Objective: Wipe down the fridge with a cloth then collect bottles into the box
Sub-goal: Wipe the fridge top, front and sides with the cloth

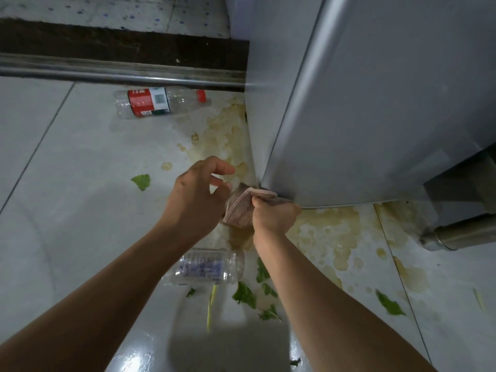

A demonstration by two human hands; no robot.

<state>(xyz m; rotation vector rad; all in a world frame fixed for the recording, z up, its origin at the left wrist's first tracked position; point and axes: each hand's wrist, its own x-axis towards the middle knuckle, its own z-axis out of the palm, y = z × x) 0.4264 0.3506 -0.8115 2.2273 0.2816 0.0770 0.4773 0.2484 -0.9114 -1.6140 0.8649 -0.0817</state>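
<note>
The grey fridge (375, 103) fills the upper right. At its bottom front corner my right hand (273, 214) grips a folded pinkish-brown cloth (240, 208), pressed against that corner. My left hand (196, 194) hovers just left of the cloth, fingers curled and apart, holding nothing. A clear plastic bottle with a red label and red cap (161, 102) lies on the floor beside the fridge's left side. A second clear bottle with a bluish label (206, 267) lies on its side between my forearms. No box is in view.
Yellowish spill stains (324, 229) spread over the pale floor tiles around the fridge base. Green leaf scraps (141, 181) and stems lie scattered. A dark door threshold with a metal rail (120, 72) runs across the top left. A metal leg (456, 234) stands at right.
</note>
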